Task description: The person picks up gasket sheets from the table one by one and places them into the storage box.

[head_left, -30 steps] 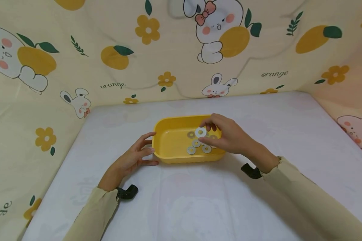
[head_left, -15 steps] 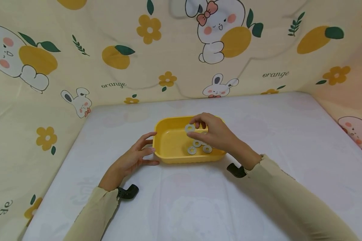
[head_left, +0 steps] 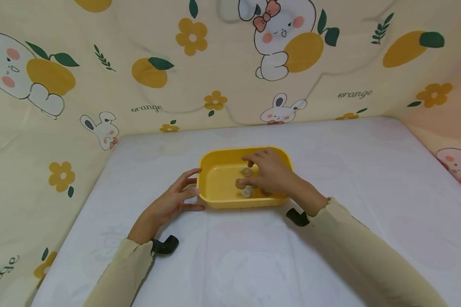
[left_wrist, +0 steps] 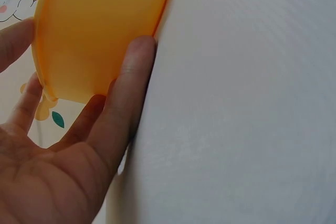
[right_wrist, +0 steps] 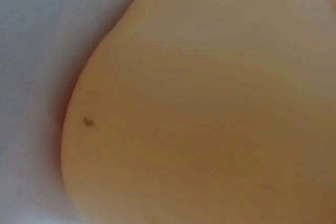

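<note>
In the head view a yellow plastic tray (head_left: 219,204) lies on the white-covered table. My left hand (head_left: 165,205) steadies its left end, fingers spread and fairly straight against the outer wall. The left wrist view shows the fingers and thumb of that hand touching the tray's end wall (left_wrist: 84,61). Over the tray's right half is my right hand (head_left: 270,172), thumb and forefinger apart. Below its fingers lie flat metal washers, one near the forefinger (head_left: 247,172) and a washer (head_left: 247,192) near the thumb. The palm hides others.
Bare white table cover (head_left: 249,260) stretches around the tray. A printed cloth (head_left: 223,64) with rabbits and oranges rises behind and along the sides. Each sleeve carries a black wrist mount, one on the left (head_left: 165,245). The right wrist view is filled by the tray's blurred wall (right_wrist: 199,119).
My right hand carried a washer leftward over the tray, then let go of it and lowered, fingers parting, over the washers. The left hand stays at the tray's end.
</note>
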The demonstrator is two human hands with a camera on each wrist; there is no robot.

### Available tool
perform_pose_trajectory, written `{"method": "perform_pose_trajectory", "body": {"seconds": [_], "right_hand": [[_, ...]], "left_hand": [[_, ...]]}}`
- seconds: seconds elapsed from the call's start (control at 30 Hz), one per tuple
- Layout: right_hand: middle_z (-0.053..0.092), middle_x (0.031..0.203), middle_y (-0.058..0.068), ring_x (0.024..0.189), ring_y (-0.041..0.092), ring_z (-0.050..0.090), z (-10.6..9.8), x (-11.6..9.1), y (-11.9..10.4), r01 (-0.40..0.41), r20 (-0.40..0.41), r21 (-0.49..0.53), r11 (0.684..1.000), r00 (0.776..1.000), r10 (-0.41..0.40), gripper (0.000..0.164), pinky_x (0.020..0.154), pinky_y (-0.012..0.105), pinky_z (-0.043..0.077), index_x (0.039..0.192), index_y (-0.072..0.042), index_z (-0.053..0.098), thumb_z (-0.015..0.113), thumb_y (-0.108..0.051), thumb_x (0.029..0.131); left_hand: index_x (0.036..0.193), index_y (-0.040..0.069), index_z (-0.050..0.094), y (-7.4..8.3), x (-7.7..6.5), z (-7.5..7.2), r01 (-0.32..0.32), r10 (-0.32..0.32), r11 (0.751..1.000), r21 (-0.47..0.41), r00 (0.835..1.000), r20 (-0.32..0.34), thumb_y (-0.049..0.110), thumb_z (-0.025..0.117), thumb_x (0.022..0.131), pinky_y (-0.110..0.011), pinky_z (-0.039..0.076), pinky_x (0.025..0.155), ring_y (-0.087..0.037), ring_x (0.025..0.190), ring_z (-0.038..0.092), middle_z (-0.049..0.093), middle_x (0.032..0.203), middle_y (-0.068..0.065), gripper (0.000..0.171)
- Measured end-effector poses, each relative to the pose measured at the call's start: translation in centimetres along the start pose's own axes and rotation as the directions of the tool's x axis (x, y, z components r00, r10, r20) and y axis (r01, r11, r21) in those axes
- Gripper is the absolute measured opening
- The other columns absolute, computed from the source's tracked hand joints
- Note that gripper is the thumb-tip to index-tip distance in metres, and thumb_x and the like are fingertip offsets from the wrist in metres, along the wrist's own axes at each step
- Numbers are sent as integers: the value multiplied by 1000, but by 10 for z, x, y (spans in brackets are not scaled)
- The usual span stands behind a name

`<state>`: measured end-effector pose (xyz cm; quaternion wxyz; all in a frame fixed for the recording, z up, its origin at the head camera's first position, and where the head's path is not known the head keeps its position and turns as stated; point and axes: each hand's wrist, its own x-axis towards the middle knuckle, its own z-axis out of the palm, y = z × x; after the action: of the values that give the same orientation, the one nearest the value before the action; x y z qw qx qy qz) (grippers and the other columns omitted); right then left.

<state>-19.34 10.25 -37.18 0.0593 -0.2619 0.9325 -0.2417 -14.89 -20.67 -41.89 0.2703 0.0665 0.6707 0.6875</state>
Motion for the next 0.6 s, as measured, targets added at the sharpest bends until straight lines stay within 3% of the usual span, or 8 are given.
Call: {"method": "perform_pose_trajectory", "body": {"seconds": [0.2,0.37,0.5,0.6], "right_hand": [[64,120,9,114,30,42,-11,-12,4,52,-52,33,998,997,-51,69,97,44,39,141,-9,54,75,-45,86],[63,123,7,124,28,39,-18,-22,7,47,-64,87,995,997,-41,68,103,47,39,141,-11,54,76,-43,86],[62,119,3,115,25,40,-26,-32,13,32,-76,102,994,997,-24,67,92,40,41,141,-13,54,76,-44,85],[62,115,3,114,26,41,-32,-40,20,13,-80,83,996,997,-7,68,92,39,41,141,-14,54,76,-46,85]], "left_hand": [[155,30,24,2,0,2,2,-2,1000,5,1000,-9,16,57,100,-50,58,94,-31,121,56,22,155,-13,65],[155,30,24,2,1,2,10,-10,1000,11,1000,-14,15,55,101,-50,58,94,-31,122,55,22,156,-13,64],[155,31,24,0,1,2,12,-11,1000,10,1000,-16,15,55,101,-51,58,94,-31,122,56,22,156,-13,63],[155,31,24,0,1,3,11,-11,1000,7,1000,-17,15,55,101,-51,58,93,-30,122,56,22,157,-13,64]]}}
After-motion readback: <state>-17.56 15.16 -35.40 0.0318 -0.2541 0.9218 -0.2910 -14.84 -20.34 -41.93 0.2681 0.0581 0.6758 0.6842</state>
